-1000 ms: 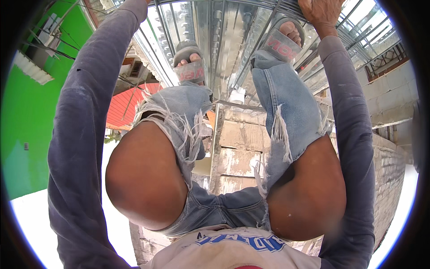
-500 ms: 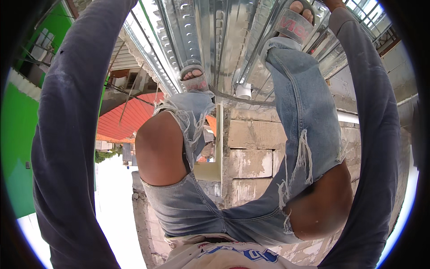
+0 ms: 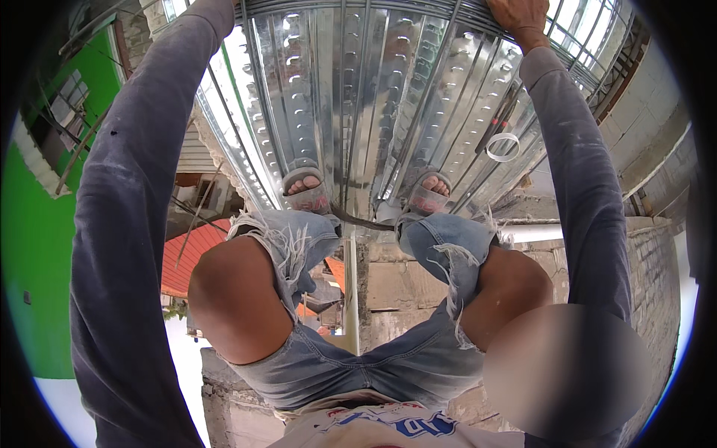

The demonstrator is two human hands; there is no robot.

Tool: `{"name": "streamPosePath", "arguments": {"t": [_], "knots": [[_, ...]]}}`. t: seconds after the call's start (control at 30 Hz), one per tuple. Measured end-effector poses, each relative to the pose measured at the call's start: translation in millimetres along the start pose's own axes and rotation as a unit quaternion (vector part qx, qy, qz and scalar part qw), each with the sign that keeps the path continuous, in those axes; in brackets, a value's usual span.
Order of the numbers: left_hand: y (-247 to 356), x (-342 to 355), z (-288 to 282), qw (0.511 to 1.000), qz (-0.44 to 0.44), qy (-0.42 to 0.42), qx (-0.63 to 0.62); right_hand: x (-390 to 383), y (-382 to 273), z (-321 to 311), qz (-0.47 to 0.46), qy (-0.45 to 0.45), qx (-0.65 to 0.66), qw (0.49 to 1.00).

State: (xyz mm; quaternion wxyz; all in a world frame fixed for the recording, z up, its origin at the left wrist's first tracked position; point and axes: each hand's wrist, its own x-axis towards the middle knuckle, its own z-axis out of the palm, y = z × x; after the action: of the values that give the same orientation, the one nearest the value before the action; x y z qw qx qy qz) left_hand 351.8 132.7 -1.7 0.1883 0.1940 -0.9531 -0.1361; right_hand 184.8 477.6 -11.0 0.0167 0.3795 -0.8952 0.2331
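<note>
Reaching forward, both arms stretch over the ribbed metal sheets (image 3: 358, 97) underfoot. The right hand (image 3: 523, 19) lies closed over the far edge of the sheets, fingers curled on it. The left hand is out of view past its sleeve (image 3: 142, 187), so I cannot tell its state. These sheets look thin, springy, slick and sharp-edged; best held at a stiff rib near that hand.
</note>
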Motion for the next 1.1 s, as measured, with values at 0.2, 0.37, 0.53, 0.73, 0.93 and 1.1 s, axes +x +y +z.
{"name": "streamPosePath", "arguments": {"t": [0.2,0.37,0.53,0.73,0.93,1.1], "knots": [[8,4,-5,1.000,-0.026,0.014,-0.002,7,-5,-10,0.018,0.000,0.018,1.000],[9,-1,12,1.000,-0.012,0.024,-0.008,-2,-3,-15,0.026,0.005,0.032,0.999],[34,9,1,0.975,-0.053,-0.215,0.014,-48,17,-45,-0.048,-0.020,-0.052,0.997],[-24,-6,37,0.997,-0.002,0.071,0.022,-208,-6,-160,0.066,-0.205,-0.054,0.975],[-43,7,31,0.997,0.023,-0.035,0.072,-331,-4,-174,0.207,-0.189,-0.088,0.956],[-54,14,-15,0.990,0.018,-0.136,0.014,-372,-7,-184,0.404,-0.079,0.031,0.911]]}}
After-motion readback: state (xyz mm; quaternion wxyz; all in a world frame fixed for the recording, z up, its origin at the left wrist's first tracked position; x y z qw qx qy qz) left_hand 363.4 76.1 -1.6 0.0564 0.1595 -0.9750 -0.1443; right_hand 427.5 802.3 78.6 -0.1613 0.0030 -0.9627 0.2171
